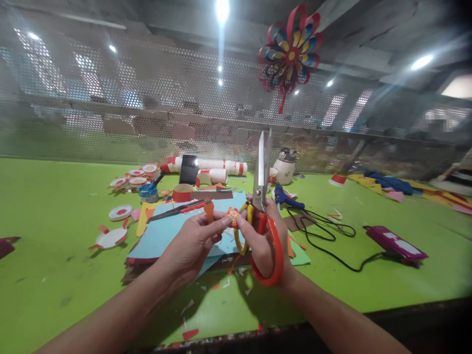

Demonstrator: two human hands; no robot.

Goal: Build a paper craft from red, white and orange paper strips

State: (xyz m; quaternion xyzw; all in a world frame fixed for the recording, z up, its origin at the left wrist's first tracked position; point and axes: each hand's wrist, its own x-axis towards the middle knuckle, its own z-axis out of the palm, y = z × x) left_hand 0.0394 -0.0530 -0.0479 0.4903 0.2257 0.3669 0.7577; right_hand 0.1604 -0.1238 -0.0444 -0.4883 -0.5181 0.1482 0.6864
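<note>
My left hand point(197, 236) is closed, pinching a small red and yellow printed paper piece point(232, 217) between thumb and finger. An orange paper strip with a rounded end point(208, 210) sticks up from the same hand. The thumb of my right hand point(263, 246) presses the right side of the printed piece. Also in my right hand are large scissors point(273, 260) with one red and one yellow handle, blades pointing up and slightly parted. Below both hands lies a stack of light blue paper point(167, 238) with small scraps on it.
Dark scissors point(177, 210) rest on the blue paper. Behind are white tubes point(236, 168), a blue-lidded jar point(148, 193) and paper discs point(110, 238). To the right lie a blue glue gun point(289, 197), its black cord point(320, 236) and a purple power bank-like box point(396, 242). A paper flower point(291, 55) hangs above.
</note>
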